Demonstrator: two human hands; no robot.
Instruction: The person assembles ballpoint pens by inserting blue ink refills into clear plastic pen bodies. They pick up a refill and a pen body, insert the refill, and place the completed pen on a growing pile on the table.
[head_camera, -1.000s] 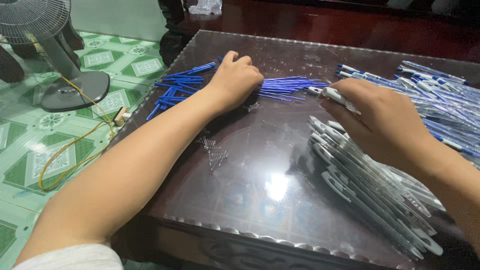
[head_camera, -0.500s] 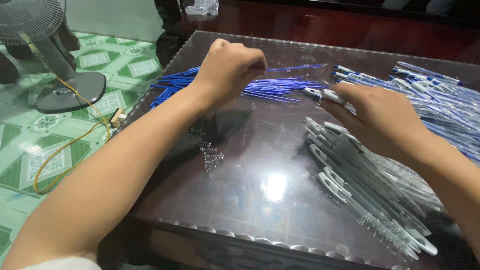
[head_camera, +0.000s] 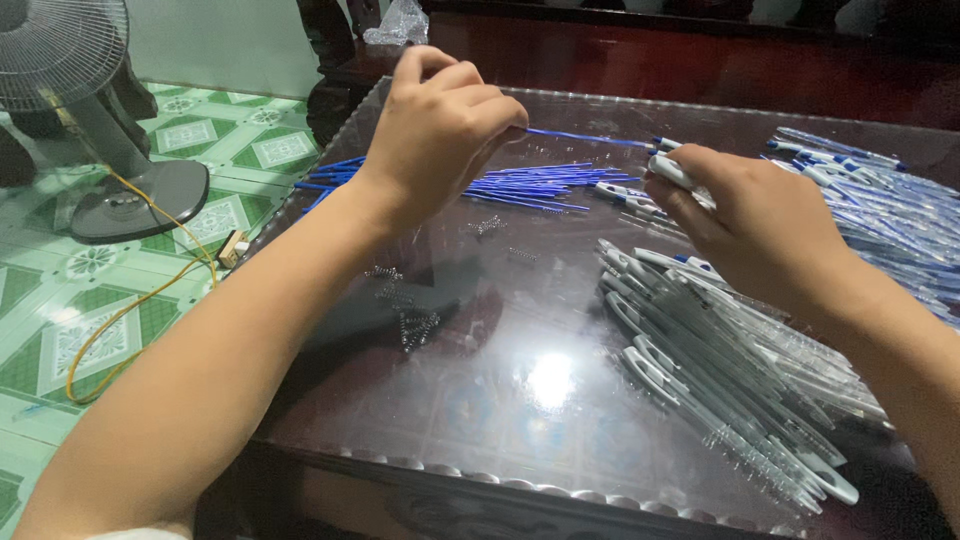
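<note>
My left hand (head_camera: 440, 130) is raised above the glass-topped table (head_camera: 520, 400) and pinches one thin blue pen refill (head_camera: 585, 138), which points right toward my right hand. My right hand (head_camera: 750, 220) grips a white pen barrel (head_camera: 672, 170) with its open end facing the refill tip. Below my left hand lies a pile of blue refills (head_camera: 530, 185). Under and beside my right hand sits a heap of clear and white pen barrels (head_camera: 720, 370).
Several small metal springs (head_camera: 410, 320) are scattered on the glass left of centre. A pile of blue-and-white pens (head_camera: 880, 200) lies at the far right. A standing fan (head_camera: 90, 120) and a yellow cable (head_camera: 130, 310) are on the green tiled floor at left.
My left hand has lifted off the refill pile with one blue refill and brought it toward my right hand. My right hand has stayed over the barrels, holding its barrel.
</note>
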